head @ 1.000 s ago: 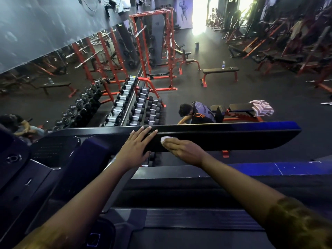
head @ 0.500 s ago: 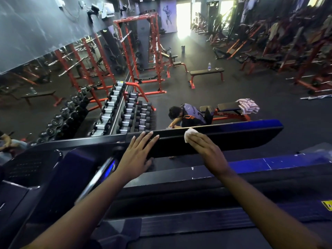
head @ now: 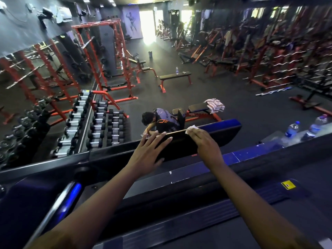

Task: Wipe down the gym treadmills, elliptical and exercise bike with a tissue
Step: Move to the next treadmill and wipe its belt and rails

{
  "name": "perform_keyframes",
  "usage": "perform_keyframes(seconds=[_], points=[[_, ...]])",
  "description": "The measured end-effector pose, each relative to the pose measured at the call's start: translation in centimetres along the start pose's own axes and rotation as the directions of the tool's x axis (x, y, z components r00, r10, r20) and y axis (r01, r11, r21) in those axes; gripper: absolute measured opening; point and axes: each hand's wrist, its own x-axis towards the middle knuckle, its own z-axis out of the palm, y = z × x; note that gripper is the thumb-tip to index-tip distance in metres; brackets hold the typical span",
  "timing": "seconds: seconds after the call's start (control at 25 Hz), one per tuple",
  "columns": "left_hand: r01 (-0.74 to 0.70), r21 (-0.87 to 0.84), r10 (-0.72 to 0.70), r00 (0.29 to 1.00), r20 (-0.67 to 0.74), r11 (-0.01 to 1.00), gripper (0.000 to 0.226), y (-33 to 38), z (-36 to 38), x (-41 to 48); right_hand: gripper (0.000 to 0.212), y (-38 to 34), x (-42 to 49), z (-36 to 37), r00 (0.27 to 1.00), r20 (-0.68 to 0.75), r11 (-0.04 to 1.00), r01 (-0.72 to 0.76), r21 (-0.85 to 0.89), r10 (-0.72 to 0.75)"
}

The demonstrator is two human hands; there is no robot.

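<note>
A long black treadmill console bar with a blue upper edge runs across the middle of the head view. My right hand presses a small white tissue flat against the bar's top edge, right of centre. My left hand lies flat on the bar a hand's width to the left, fingers spread, holding nothing. The treadmill's dark deck and side rail lie below my forearms.
Beyond the bar a person crouches on the lower gym floor by a red bench with a striped towel. Dumbbell racks stand left, red squat racks behind. Two water bottles stand on the ledge at right.
My right hand has slid the tissue to the right along the bar's top edge. My left hand stayed flat on the bar. The view has shifted right and up.
</note>
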Motion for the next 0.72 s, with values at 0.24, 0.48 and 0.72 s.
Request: perform_keyframes(seconds=[0.24, 0.48, 0.72], points=[[0.026, 0.002, -0.026, 0.999, 0.046, 1.0, 0.077, 0.8, 0.4, 1.0, 0.05, 4.5, 0.2, -2.6, 0.968, 0.0, 0.968, -0.249, -0.039, 0.25], [0.031, -0.017, -0.03, 0.998, 0.054, 0.999, 0.071, 0.9, 0.2, 1.6, 0.043, 0.0, -0.3, 0.0, 0.998, 0.052, 0.999, 0.015, 0.032, -0.016], [-0.094, -0.096, 0.104, 0.99, 0.1, 0.991, 0.067, 3.1, 0.2, 7.6, 0.054, 5.5, -0.8, -3.4, 0.991, 0.009, 0.991, -0.132, -0.023, 0.132]])
